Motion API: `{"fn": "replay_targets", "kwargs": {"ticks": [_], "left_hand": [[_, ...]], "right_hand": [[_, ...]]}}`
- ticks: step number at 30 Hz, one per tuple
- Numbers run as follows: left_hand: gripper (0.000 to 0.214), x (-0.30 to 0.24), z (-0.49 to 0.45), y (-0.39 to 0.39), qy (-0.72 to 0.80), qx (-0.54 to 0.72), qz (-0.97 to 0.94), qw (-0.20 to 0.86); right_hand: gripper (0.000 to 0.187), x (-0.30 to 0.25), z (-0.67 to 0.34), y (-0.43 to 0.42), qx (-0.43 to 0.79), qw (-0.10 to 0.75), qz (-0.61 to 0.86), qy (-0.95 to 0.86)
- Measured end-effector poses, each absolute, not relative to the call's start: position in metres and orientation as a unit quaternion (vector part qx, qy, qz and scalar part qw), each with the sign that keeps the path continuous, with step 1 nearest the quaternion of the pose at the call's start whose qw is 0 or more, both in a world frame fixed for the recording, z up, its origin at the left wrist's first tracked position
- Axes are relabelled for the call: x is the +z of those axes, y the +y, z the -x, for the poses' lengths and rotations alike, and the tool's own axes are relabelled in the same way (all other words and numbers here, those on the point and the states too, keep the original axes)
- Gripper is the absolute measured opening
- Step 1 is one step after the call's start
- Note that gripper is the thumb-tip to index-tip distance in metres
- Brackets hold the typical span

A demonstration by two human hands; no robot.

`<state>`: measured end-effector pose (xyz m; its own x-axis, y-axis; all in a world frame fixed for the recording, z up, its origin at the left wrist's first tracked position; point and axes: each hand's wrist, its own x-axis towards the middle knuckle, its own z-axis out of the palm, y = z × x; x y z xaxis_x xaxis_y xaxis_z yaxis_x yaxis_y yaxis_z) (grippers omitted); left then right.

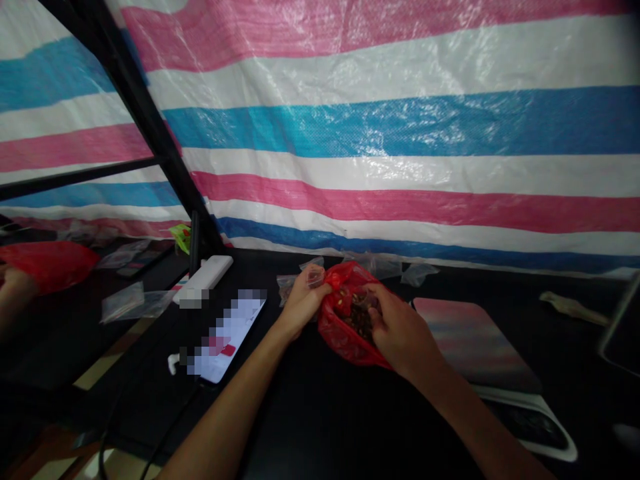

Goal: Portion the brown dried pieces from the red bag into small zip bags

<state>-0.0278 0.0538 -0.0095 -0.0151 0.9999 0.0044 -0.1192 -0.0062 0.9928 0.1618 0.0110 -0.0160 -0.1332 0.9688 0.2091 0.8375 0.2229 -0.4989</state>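
A red plastic bag (340, 333) full of small dark pieces lies open on the black table (320, 413). My left hand (303, 300) pinches a small clear plastic pouch (314, 275) at the bag's left rim. My right hand (400, 327) reaches into the bag's mouth with its fingers curled among the dark pieces (361, 319); what the fingertips hold is hidden.
A phone (227, 337) with a cable lies to the left, beside a white power bank (205, 279). A scale (475, 347) sits to the right. Clear pouches (125, 300) lie scattered. Another person's hand (15, 283) holds a red bag (50, 263) at far left. A striped tarp (400, 133) hangs behind.
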Motion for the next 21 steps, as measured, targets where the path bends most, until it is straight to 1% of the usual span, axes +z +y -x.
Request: {"fn": "replay_targets", "kwargs": {"ticks": [3, 8, 14, 17, 21], "left_hand": [[0.021, -0.011, 0.028, 0.056, 0.466, 0.545, -0.465, 0.519], [0.018, -0.01, 0.027, 0.056, 0.47, 0.571, -0.462, 0.489], [0.018, -0.009, 0.025, 0.054, 0.429, 0.561, -0.492, 0.509], [0.018, -0.008, 0.025, 0.053, 0.43, 0.565, -0.488, 0.508], [0.019, -0.006, 0.024, 0.051, 0.415, 0.552, -0.488, 0.534]], "right_hand": [[0.04, -0.015, -0.161, 0.011, 0.125, 0.265, 0.608, -0.738], [0.037, -0.01, -0.16, 0.01, 0.147, 0.299, 0.601, -0.727], [0.036, -0.011, -0.155, 0.008, 0.064, 0.286, 0.565, -0.771], [0.034, -0.009, -0.155, 0.007, 0.054, 0.277, 0.569, -0.772], [0.033, -0.005, -0.154, 0.007, 0.042, 0.271, 0.579, -0.768]]}}
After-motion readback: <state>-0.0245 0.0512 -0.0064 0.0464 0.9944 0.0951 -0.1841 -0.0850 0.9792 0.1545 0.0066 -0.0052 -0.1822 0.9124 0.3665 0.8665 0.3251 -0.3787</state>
